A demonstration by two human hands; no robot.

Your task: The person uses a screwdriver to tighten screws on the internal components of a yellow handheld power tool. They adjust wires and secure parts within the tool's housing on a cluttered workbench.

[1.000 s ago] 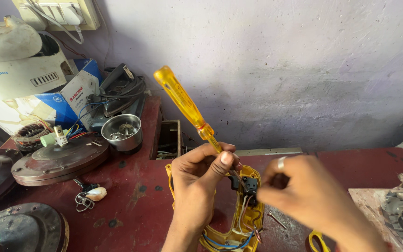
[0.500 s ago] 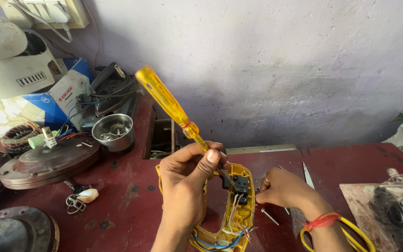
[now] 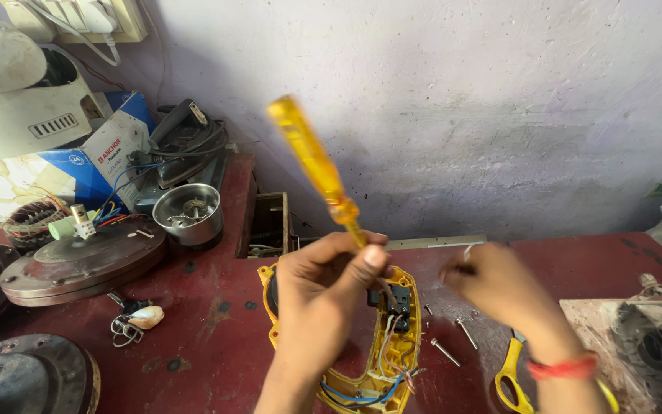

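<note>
Left hand (image 3: pixel 323 295) fisted around yellow screwdriver (image 3: pixel 314 165) tilted over open yellow casing (image 3: pixel 388 360), right hand (image 3: pixel 499 287) blurred, fingers pinched, grip unclear, above red bench (image 3: pixel 193 337)

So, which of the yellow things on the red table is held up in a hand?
The translucent yellow-handled screwdriver, gripped by the left hand. The open yellow plastic housing and yellow-handled scissors lie flat on the table.

The screwdriver (image 3: pixel 314 162) has a translucent amber-yellow handle. The open casing (image 3: pixel 401 349) is yellow, with blue and white wires inside. The worktop (image 3: pixel 216 322) is dark red; scissors (image 3: pixel 513 374) have yellow handles.
</note>
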